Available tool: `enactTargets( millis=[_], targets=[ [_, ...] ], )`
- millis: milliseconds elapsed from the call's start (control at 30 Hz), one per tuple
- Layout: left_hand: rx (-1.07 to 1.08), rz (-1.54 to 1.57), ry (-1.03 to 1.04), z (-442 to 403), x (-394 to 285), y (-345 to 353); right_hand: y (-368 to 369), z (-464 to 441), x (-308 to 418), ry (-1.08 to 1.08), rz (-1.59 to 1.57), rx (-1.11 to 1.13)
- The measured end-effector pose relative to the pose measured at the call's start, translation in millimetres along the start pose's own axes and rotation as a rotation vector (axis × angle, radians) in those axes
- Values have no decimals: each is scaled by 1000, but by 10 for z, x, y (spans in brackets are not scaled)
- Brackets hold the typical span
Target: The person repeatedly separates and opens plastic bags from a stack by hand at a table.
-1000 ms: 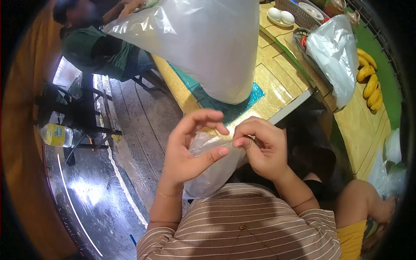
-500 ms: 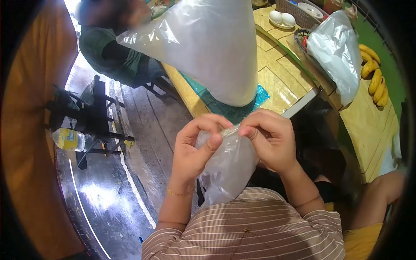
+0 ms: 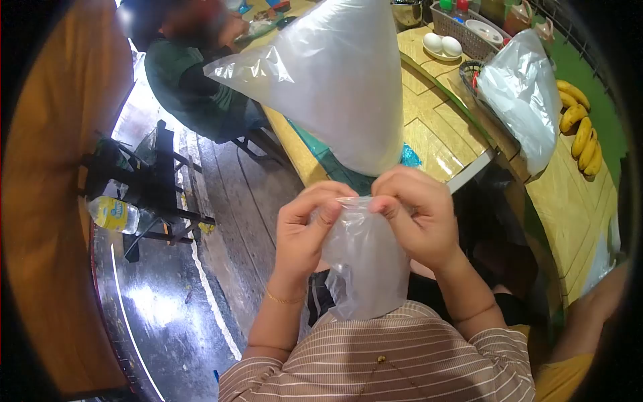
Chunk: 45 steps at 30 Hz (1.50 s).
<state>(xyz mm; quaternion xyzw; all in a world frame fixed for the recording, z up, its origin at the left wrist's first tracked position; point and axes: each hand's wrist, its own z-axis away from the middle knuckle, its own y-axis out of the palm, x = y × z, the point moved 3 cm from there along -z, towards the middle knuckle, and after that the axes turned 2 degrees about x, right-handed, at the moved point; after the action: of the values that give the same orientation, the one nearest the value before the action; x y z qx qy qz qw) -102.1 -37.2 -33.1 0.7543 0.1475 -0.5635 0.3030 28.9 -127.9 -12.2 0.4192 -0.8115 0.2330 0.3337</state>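
A small clear plastic bag (image 3: 368, 261) hangs in front of my striped shirt, its top edge pinched at both sides. My left hand (image 3: 305, 228) grips the left part of that edge between thumb and fingers. At the right part, my right hand (image 3: 418, 214) pinches the edge the same way. Just beyond my hands, a large, full translucent bag (image 3: 341, 87) stands on the table, over a teal plastic sheet (image 3: 315, 151).
The wooden table (image 3: 442, 134) bears two eggs (image 3: 442, 45) on a dish, a basket with a silvery plastic bag (image 3: 522, 94), and bananas (image 3: 583, 134). A person in green (image 3: 187, 87) sits at the upper left. A bottle (image 3: 115, 214) and dark stools are at the left.
My left hand has closed on the small bag's edge, and both hands now hold the edge stretched between them. The small bag hangs more upright. The view has shifted, moving the scene right.
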Motion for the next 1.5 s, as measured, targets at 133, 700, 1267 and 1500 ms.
enactTargets(
  millis=[133,700,1267,1500],
  targets=[
    [-100,-223,218,-22,-90,-45,84,62,-56,227,31,211],
    [25,347,-1,-131,-256,-51,-130,29,-7,754,-818,564],
    [83,326,233,-762,-725,-195,-558,-1430,458,355,-361,52],
    [-23,563,-7,-1157,-314,-534,-598,-1935,-224,435,-165,172]
  ],
)
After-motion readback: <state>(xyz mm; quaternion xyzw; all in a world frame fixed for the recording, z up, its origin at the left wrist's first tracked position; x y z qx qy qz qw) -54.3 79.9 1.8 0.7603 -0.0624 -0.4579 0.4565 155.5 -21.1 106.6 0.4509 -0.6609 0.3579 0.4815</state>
